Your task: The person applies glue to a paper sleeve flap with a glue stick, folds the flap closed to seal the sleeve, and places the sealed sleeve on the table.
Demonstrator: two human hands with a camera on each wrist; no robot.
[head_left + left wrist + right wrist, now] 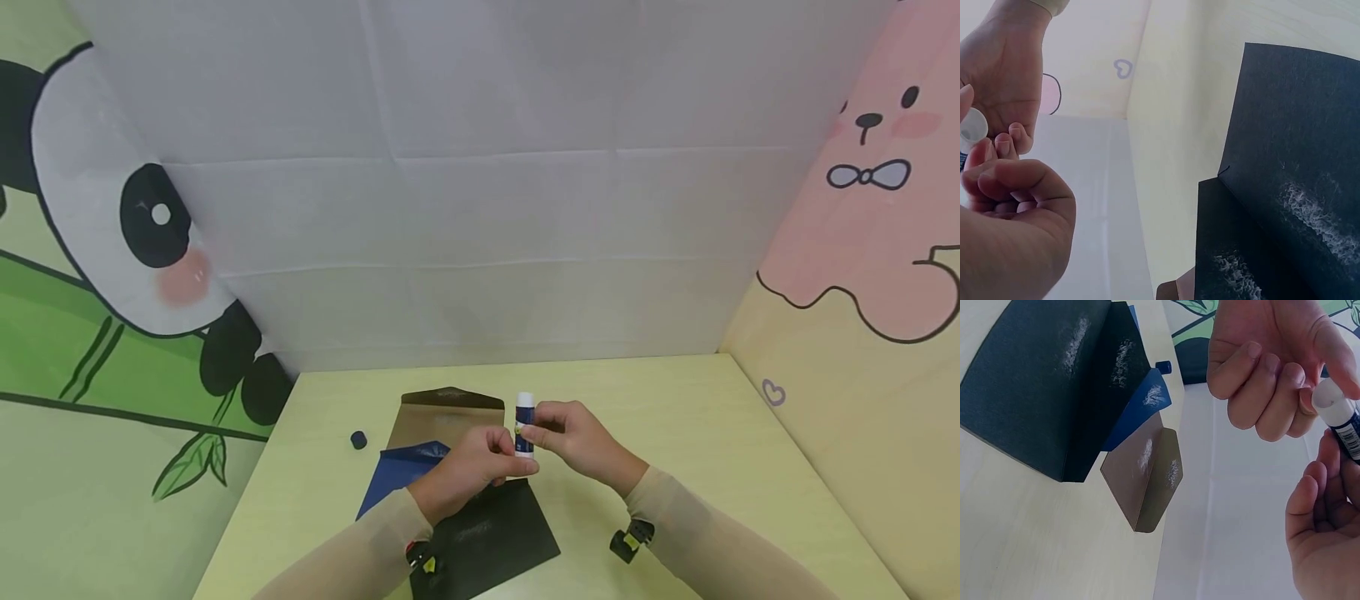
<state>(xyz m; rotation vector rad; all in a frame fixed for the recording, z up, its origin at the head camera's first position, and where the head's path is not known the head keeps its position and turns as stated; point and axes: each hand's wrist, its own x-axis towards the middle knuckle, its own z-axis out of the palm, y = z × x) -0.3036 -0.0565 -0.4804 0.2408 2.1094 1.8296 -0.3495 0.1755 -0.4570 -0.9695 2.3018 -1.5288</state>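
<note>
Upright above the table, a glue stick (524, 427) with a dark blue label and white ends is between both hands. My right hand (581, 437) grips its barrel from the right. My left hand (472, 467) pinches the white bottom end (1334, 403) between thumb and forefinger, its other fingers curled in. Below the hands lies a black envelope (491, 533) with its flap unfolded. Behind it are a blue envelope (401, 473), partly covered by the left arm, and a brown envelope (431, 421). White glue smears (1075, 347) show on the envelopes in the right wrist view.
A small dark blue cap (358, 439) lies on the pale yellow table (660, 408), left of the envelopes. A white cloth (487, 208) hangs behind the table. Printed panels with a panda (97, 208) and a pink animal (885, 233) flank it.
</note>
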